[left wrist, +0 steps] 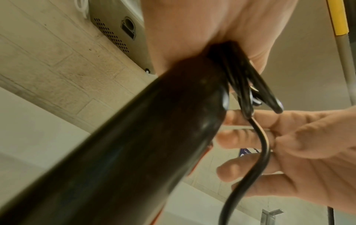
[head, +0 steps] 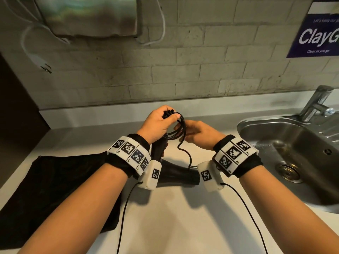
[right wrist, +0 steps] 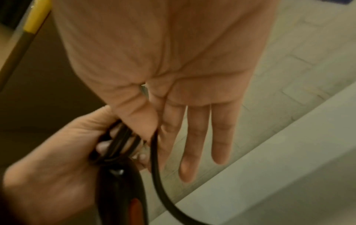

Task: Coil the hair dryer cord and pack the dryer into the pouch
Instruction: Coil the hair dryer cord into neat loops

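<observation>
The black hair dryer hangs nozzle-down over the counter. My left hand grips the top of its handle together with several loops of the black cord. My right hand is just right of the loops and pinches the loose cord between thumb and forefinger, the other fingers straight. The rest of the cord trails down towards the counter. The black pouch lies flat on the counter at the left, partly under my left forearm.
A steel sink with a tap is set into the counter at the right. A brick wall runs behind, with a metal dispenser at upper left and a blue poster at upper right. Thin sensor cables hang from both wrists.
</observation>
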The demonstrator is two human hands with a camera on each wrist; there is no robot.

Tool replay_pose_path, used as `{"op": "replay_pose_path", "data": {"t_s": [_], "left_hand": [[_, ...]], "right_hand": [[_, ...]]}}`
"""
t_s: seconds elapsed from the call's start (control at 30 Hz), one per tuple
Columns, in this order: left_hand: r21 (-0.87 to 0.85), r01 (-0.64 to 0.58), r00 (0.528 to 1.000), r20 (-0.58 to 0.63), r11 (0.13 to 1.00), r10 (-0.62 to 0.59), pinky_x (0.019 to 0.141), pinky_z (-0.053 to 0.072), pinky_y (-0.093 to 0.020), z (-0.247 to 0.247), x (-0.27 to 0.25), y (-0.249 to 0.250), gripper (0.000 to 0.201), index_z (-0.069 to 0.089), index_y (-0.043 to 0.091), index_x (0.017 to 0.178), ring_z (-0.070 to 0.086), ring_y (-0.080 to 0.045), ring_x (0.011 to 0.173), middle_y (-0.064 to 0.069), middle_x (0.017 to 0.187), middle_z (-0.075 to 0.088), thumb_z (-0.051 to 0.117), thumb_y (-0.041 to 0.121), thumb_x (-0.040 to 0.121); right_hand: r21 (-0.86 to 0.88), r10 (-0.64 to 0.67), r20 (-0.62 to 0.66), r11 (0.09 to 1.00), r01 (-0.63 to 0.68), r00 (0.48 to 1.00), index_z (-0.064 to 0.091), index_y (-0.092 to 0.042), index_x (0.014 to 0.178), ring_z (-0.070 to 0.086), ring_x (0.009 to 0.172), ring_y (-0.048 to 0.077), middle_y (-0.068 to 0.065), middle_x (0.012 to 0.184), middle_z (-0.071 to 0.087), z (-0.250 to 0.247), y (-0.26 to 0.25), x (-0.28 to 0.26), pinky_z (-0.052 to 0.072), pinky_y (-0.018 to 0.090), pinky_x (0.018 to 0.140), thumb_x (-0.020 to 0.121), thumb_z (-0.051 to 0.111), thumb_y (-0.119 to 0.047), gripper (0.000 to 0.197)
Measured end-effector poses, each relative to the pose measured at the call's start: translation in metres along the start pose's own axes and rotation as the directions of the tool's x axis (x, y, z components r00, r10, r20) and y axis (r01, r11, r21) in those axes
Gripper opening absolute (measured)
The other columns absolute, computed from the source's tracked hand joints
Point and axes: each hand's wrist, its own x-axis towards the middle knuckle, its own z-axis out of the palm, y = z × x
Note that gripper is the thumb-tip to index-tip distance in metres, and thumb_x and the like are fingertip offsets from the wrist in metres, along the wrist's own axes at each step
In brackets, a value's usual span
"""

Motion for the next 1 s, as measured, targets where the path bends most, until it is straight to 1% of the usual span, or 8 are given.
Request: {"op": "replay_pose_path", "data": {"t_s": [0.1,0.2,0.37,0.5,0.57,0.67,0.9,1.0], "left_hand": [[-0.048,-0.012,0.999,0.034,0.999,0.013,0.043,0.032,-0.008,-0.002,-0.001,-0.001,0.016,0.057,0.025,0.098,0.038,-0.002,0.046,0.008,0.061,0.043,0.051,0.012,0.09],[-0.1,0.01,0.995,0.099,0.995,0.0,0.038,0.03,-0.011,-0.003,0.001,0.0,0.02,0.064,0.023,0.093,0.036,-0.002,0.042,0.009,0.05,0.044,0.047,0.011,0.092],[-0.097,0.036,0.996,0.085,0.995,-0.028,0.038,0.03,-0.011,0.0,0.001,0.002,0.033,0.055,0.017,0.124,0.036,-0.002,0.038,0.012,0.038,0.039,0.047,0.011,0.092],[-0.017,0.013,0.994,0.104,1.0,-0.012,0.042,0.033,-0.01,-0.002,0.003,0.003,0.027,0.061,0.015,0.116,0.04,0.0,0.041,0.013,0.044,0.045,0.05,0.013,0.091],[0.005,0.008,0.991,0.134,1.0,-0.009,0.042,0.034,-0.011,-0.004,0.004,0.003,0.018,0.063,0.018,0.105,0.041,0.0,0.043,0.012,0.052,0.045,0.05,0.017,0.092],[0.003,-0.008,0.992,0.126,1.0,0.008,0.043,0.034,-0.012,-0.003,0.004,0.002,0.014,0.057,0.027,0.088,0.041,0.0,0.043,0.007,0.056,0.042,0.046,0.02,0.094],[0.009,-0.048,0.999,-0.024,0.999,0.048,0.05,0.032,-0.025,0.002,0.008,-0.007,0.024,0.052,0.027,0.076,0.037,-0.011,0.051,0.004,0.057,0.041,0.039,0.026,0.096],[0.013,-0.054,0.996,-0.068,0.998,0.055,0.052,0.033,-0.025,0.004,0.008,-0.007,0.022,0.051,0.027,0.077,0.039,-0.012,0.054,0.004,0.059,0.043,0.04,0.027,0.096]], "right_hand": [[0.148,0.006,-0.023,0.989,-0.003,1.0,0.055,-0.005,0.101,0.059,0.067,0.016,0.007,0.068,0.055,0.0,0.001,0.0,0.05,0.009,0.061,0.095,0.033,-0.003,0.023],[0.017,0.024,-0.18,1.0,-0.021,0.983,0.049,-0.018,0.071,0.052,0.051,0.019,0.003,0.058,0.041,-0.005,0.005,0.008,0.048,0.026,0.057,0.097,0.032,-0.012,0.032],[-0.127,-0.042,-0.367,0.992,-0.005,0.929,0.05,-0.008,0.079,0.047,0.051,0.02,0.002,0.057,0.042,-0.013,-0.007,0.019,0.048,0.028,0.051,0.096,0.036,-0.017,0.024],[-0.175,-0.175,-0.458,0.979,0.105,0.872,0.052,-0.001,0.078,0.051,0.061,0.028,-0.001,0.057,0.042,-0.017,-0.022,0.022,0.049,0.044,0.066,0.095,0.039,-0.015,0.025],[-0.2,-0.226,-0.467,0.969,0.147,0.855,0.055,0.006,0.083,0.053,0.065,0.03,-0.001,0.058,0.044,-0.015,-0.026,0.021,0.05,0.039,0.066,0.094,0.041,-0.015,0.028],[-0.212,-0.304,-0.46,0.95,0.229,0.834,0.056,0.004,0.081,0.044,0.056,0.014,0.002,0.061,0.048,-0.009,-0.029,0.017,0.037,0.013,0.052,0.093,0.043,-0.013,0.024],[-0.117,-0.279,-0.446,0.96,0.254,0.851,0.042,-0.014,0.072,0.033,0.05,0.006,-0.001,0.056,0.038,0.015,-0.01,0.007,0.031,0.016,0.05,0.091,0.045,-0.01,0.02],[-0.14,-0.299,-0.45,0.954,0.264,0.842,0.039,-0.014,0.074,0.038,0.053,0.015,0.007,0.059,0.043,0.025,-0.003,0.002,0.032,0.02,0.052,0.091,0.045,-0.008,0.019]]}}
